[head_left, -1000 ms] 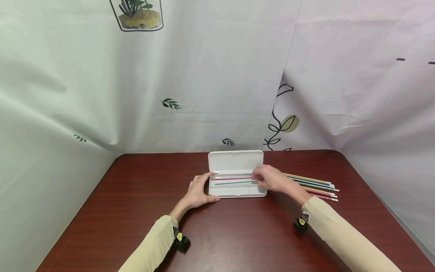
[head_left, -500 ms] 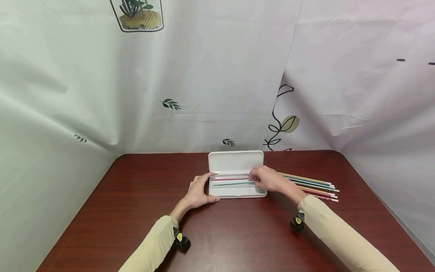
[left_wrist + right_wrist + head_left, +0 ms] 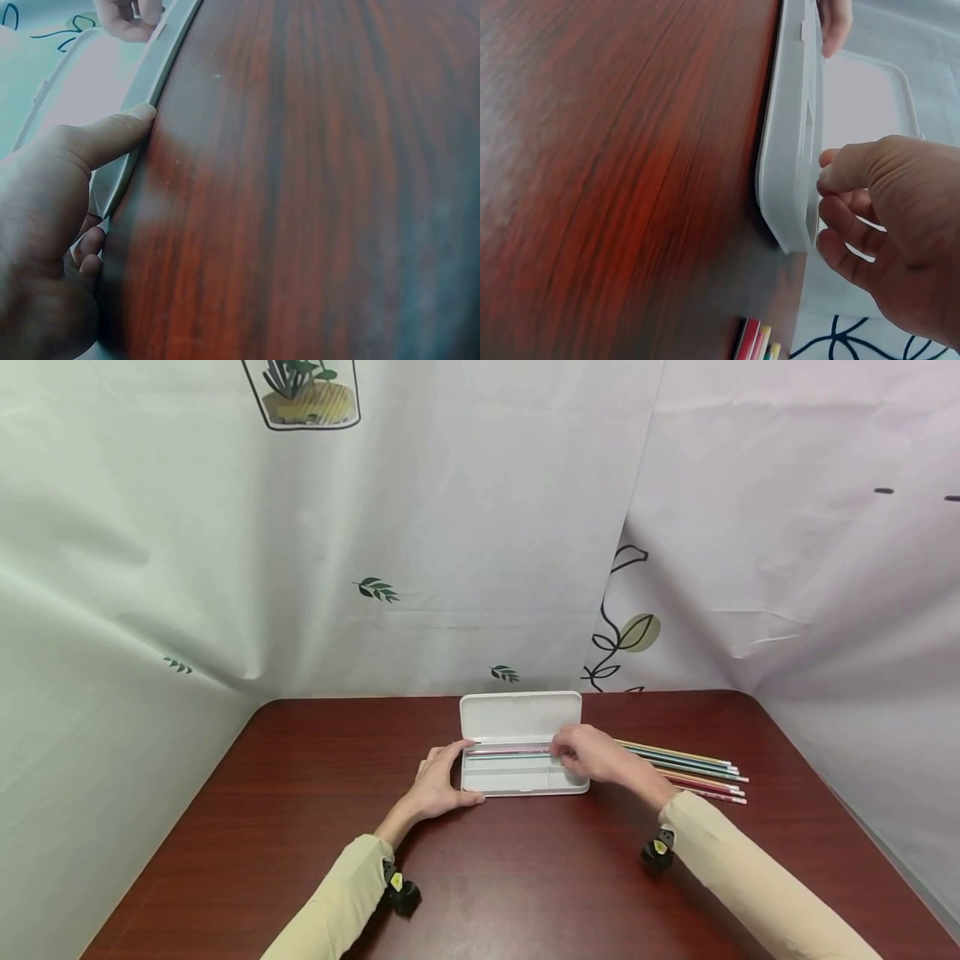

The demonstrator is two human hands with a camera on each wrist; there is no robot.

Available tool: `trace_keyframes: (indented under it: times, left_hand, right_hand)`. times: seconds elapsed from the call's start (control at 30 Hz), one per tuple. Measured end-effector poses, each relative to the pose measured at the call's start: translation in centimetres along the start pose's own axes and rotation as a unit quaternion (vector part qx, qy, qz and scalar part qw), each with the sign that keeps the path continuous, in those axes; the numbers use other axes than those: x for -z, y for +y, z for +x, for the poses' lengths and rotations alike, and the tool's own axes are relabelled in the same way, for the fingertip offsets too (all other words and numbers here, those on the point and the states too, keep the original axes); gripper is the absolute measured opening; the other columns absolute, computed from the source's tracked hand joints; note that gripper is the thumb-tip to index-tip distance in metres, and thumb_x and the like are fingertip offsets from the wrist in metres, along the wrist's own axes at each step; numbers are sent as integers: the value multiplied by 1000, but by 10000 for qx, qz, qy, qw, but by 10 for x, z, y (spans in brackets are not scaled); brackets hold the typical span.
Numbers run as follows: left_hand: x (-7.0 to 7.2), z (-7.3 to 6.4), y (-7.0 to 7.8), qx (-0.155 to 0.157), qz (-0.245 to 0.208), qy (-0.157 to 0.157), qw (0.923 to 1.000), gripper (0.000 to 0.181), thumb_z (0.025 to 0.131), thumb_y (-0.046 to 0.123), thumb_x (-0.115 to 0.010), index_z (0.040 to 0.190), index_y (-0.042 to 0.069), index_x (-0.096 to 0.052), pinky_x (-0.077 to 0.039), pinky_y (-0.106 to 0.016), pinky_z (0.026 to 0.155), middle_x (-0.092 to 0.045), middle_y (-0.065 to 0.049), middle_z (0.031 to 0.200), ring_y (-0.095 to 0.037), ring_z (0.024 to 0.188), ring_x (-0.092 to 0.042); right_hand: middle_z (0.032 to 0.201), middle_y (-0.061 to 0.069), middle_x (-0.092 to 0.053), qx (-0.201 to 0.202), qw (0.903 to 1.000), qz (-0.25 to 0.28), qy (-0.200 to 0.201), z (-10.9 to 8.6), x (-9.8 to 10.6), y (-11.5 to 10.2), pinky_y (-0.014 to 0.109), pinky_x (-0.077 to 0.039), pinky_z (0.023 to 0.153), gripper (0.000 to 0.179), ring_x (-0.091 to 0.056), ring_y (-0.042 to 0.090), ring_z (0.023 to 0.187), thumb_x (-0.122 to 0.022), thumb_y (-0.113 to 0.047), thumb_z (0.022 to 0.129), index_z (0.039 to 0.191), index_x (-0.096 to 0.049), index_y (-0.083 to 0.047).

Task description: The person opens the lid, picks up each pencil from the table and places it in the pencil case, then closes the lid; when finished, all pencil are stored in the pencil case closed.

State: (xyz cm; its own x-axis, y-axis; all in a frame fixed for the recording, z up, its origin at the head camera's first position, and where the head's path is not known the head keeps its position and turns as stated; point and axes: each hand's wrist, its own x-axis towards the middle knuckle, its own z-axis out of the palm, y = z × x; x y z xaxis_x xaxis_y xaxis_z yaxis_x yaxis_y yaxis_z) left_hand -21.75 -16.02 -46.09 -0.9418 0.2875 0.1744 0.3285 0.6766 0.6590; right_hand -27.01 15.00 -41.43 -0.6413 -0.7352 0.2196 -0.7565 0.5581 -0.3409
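Stowing step: By judgement, the step in hand is laying a slim teal pencil (image 3: 510,757) into the rear channel of an open, rectangular white plastic pencil case (image 3: 525,793).
Teal pencil position: Inside the case, lengthwise, just in front of a slim pink-red pencil (image 3: 513,751) and nearly parallel to it.
Right hand (image 3: 592,752): Fingers curled, thumb and fingertips drawn together at the right part of the teal pencil; judged to be a pinch (the contact itself is hidden in both the head and right wrist views).
Left hand (image 3: 432,787): Grips the left end of the case, thumb against the front wall, fingers toward the rear left corner.
Next move: Appears to call for seating the teal pencil flat, then parting thumb and fingers without dragging it; the left hand should steady the case throughout.
Loose pencils (image 3: 697,764): Yellow, teal and red, fanned on the red-brown wood-grain table (image 3: 525,877) right of the case (partly hidden by the right arm).
Change at the channel: Compared with half a second ago, the teal pencil lies farther back and no longer slants across the case; the left hand keeps its place, and the right hand is nearly unmoved.
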Motion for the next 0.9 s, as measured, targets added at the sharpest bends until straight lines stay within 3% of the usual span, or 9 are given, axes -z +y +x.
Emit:
trace_keyframes:
  times: [0.2,0.37,0.67,0.9]
  left_hand:
    - [-1,-1,-2,22,13,3,10000,88,70,29,-91,145,12,-49,-30,-53,99,-55,-11,136,-33,127,-41]
    - [0,0,0,-22,-10,-33,10000,88,70,29,-90,145,12,-48,-29,-53,100,-55,-10,137,-34,128,-40]
    - [0,1,-2,-14,38,-9,10000,88,70,30,-91,145,13,-49,-29,-52,100,-55,-9,137,-33,128,-40]
    - [-1,1,-2,-26,21,-14,10000,87,70,30,-91,145,13,-49,-29,-54,100,-55,-10,137,-33,128,-40]
  right_hand:
    - [86,4,-63,-65,9977,0,670,-20,9,9,36,-49,70,15,-56,16,76,-65,7,81,91,-70,-3]
    - [87,1,-63,-165,9927,-231,1170,-57,21,22,37,-50,68,18,-58,15,75,-68,9,79,92,-70,-4]
    - [84,-4,-60,-864,9863,-673,1235,-140,41,43,38,-47,63,22,-54,15,72,-78,7,73,87,-70,-8]
    - [85,-4,-59,-1038,9792,-1037,1400,-181,42,53,40,-47,64,27,-55,17,74,-79,8,68,86,-69,-9]
